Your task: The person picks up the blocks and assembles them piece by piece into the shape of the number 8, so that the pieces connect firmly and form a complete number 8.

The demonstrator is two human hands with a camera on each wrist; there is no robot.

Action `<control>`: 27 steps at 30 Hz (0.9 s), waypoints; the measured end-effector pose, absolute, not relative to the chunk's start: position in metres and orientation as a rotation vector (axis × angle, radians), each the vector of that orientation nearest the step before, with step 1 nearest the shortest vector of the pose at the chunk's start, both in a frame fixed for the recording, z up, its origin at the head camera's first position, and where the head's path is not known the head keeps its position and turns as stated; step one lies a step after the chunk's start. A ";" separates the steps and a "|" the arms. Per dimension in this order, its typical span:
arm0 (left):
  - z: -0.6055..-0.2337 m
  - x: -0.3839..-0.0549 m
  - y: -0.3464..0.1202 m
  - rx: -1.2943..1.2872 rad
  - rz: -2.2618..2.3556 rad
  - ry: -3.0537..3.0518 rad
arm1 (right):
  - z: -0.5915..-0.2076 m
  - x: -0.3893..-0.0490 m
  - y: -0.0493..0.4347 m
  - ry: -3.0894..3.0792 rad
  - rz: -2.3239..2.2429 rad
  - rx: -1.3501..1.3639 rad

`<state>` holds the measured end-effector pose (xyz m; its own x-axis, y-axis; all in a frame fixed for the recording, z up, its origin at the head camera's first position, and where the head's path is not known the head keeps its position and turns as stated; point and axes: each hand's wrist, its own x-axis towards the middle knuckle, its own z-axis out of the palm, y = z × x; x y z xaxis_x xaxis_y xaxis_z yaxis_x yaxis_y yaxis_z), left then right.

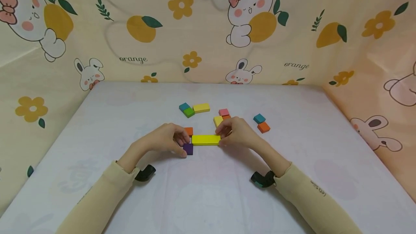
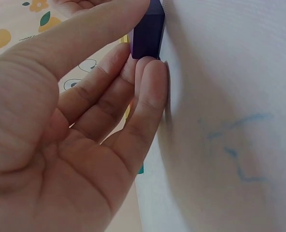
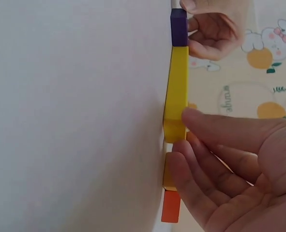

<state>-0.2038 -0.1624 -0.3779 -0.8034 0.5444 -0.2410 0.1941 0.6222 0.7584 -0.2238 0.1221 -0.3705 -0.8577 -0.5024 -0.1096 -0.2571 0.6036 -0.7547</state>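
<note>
A long yellow block lies flat on the white table. My right hand is at its right end, with the thumb on its top edge and the other fingers curled behind it. A purple block sits against the yellow block's left end. My left hand pinches this purple block between thumb and fingers, and in the left wrist view the hand hides part of it. Just behind the left fingertips stands an orange block.
Behind the hands lie a blue block, a green block and a pale yellow block. Near my right fingers are a pink block and a small yellow block. Farther right, a teal block touches an orange one.
</note>
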 end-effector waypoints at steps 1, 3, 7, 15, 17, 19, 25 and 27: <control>-0.378 -0.204 -0.163 0.583 1.045 2.394 | -0.371 -0.224 0.123 2.522 -1.110 -0.615; -0.377 -0.204 -0.162 0.583 1.047 2.393 | -0.371 -0.226 0.124 2.523 -1.107 -0.603; -0.377 -0.203 -0.162 0.576 1.053 2.390 | -0.373 -0.229 0.127 2.534 -1.112 -0.567; -0.378 -0.203 -0.162 0.589 1.057 2.391 | -0.370 -0.231 0.131 2.573 -1.116 -0.509; -0.378 -0.203 -0.163 0.589 1.056 2.392 | -0.367 -0.232 0.135 2.590 -1.131 -0.521; -0.378 -0.203 -0.163 0.586 1.054 2.394 | -0.364 -0.236 0.141 2.619 -1.158 -0.528; -0.376 -0.202 -0.162 0.582 1.053 2.393 | -0.362 -0.249 0.164 2.717 -1.195 -0.493; -0.376 -0.202 -0.162 0.585 1.054 2.392 | -0.363 -0.252 0.167 2.727 -1.197 -0.489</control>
